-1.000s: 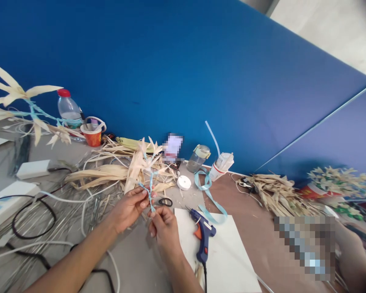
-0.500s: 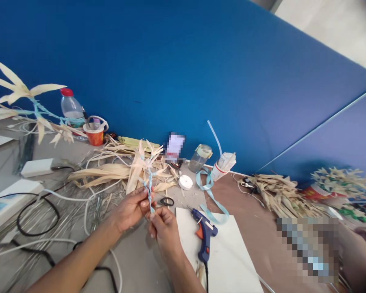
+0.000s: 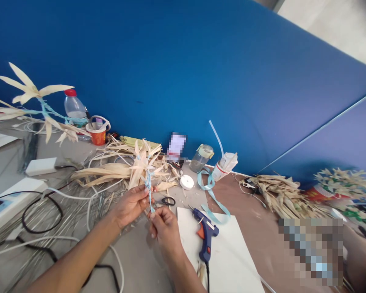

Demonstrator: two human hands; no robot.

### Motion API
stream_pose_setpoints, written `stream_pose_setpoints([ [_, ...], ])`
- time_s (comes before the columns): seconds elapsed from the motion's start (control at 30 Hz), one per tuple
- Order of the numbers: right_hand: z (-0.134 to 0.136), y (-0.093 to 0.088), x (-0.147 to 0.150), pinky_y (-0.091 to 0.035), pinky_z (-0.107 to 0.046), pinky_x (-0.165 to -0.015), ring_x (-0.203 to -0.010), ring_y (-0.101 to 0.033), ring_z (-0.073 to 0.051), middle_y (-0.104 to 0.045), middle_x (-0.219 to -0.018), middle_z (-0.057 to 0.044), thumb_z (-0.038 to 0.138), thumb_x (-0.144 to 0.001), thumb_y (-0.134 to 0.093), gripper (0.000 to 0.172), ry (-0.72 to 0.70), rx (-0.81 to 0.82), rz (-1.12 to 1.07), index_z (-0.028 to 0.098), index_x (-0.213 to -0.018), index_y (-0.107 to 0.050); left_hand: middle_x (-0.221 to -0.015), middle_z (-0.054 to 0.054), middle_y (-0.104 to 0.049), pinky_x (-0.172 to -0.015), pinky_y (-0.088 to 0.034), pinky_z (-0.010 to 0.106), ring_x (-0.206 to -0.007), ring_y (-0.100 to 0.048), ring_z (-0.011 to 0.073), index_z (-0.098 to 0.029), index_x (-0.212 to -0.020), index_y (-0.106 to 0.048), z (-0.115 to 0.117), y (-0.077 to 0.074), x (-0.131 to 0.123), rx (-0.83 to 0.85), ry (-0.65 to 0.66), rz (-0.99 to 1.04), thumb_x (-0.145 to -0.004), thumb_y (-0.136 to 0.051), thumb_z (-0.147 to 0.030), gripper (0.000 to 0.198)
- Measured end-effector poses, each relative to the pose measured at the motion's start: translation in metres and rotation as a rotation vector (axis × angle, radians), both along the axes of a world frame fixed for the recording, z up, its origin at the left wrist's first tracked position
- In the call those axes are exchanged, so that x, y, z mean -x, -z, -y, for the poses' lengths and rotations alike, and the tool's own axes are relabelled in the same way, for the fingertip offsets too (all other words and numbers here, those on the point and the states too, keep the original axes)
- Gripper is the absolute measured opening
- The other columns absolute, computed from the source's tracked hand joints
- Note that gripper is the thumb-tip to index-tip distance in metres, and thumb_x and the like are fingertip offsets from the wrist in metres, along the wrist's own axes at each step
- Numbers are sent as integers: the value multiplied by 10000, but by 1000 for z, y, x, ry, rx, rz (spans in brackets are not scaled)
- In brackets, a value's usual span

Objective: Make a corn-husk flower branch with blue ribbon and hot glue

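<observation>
**Item 1: husk sprig (image 3: 144, 162).** Pale dried leaves fan out at the top. Below them is a thin stem (image 3: 149, 194) wound with light-blue ribbon. I see it held upright between both hands, above the table (image 3: 140, 260).

**Hold, left hand (image 3: 131, 205).** Thumb and forefinger are pinched closed on the wrapped stem about halfway up, just under the leaves.

**Hold, right hand (image 3: 164, 228).** The fingertips are closed on the stem's lower end, directly below the left fingers and almost touching them. I cannot tell whether they also grip a loose ribbon tail.

**Handling, my judgement.**
- The sprig looks very light.
- The leaves look dry and brittle, likely to crack or tear if squeezed.
- The stem looks slender and likely to bend.
- The ribbon looks smooth, so the winding could slip under loose fingers.
- The wrapped stem is the place to grip, with a firm pinch. The leaf fan is not.

**Nearby.**
- The scissors (image 3: 167, 200) lie just beyond the right fingertips.
- The glue gun (image 3: 205, 236) lies just right of the right hand, on the white sheet (image 3: 232, 260).
- The loose ribbon (image 3: 215, 201) curls beyond the gun.
- The husk pile (image 3: 103, 171) lies beyond the left fingers.
</observation>
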State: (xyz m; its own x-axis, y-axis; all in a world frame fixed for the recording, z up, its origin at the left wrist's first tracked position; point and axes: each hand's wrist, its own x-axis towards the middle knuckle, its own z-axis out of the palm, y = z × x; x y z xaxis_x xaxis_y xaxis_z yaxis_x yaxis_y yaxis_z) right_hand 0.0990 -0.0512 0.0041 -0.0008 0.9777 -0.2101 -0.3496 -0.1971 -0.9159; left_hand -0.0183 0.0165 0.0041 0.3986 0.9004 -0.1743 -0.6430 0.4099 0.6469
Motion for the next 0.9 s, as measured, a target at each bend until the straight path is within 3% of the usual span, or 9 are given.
stream_pose_setpoints([
  [0.17, 0, -2, -1, -188, -177, -368, -303, -282, -42, -414, -345, 105, 324, -687, -594, 203, -5, -5, 24, 199, -621, -449, -790, 61, -659, -697, -512, 267, -533, -473, 53, -73, -775, -701, -1, -3, 0, -14, -23, -32, -673, -732, -121, 117],
  [0.4, -1, 0, -4, -202, -184, -371, -302, -280, -52, -404, -334, 108, 311, -711, -556, 163, -20, 4, 95, 206, -642, -452, -695, 40, -637, -661, -500, 258, -512, -447, 56, -69, -792, -714, -6, 4, 2, 25, -47, -43, -662, -731, -124, 143],
  [0.73, 1, 7, -4, -276, -191, -392, -328, -350, -76, -427, -359, 96, 271, -781, -492, 130, -38, -66, 416, 205, -676, -452, -627, 10, -623, -501, -404, 168, -469, -406, 31, -85, -665, -688, -5, 0, -1, 63, -81, -62, -560, -779, -127, 145],
  [0.9, 1, 5, -3, -325, -201, -422, -350, -410, -96, -450, -382, 78, 231, -780, -463, 126, -37, -75, 593, 208, -656, -459, -564, -14, -580, -493, -404, 173, -474, -430, 45, -96, -614, -650, -7, 4, -1, 68, -61, -92, -518, -810, -156, 197],
])
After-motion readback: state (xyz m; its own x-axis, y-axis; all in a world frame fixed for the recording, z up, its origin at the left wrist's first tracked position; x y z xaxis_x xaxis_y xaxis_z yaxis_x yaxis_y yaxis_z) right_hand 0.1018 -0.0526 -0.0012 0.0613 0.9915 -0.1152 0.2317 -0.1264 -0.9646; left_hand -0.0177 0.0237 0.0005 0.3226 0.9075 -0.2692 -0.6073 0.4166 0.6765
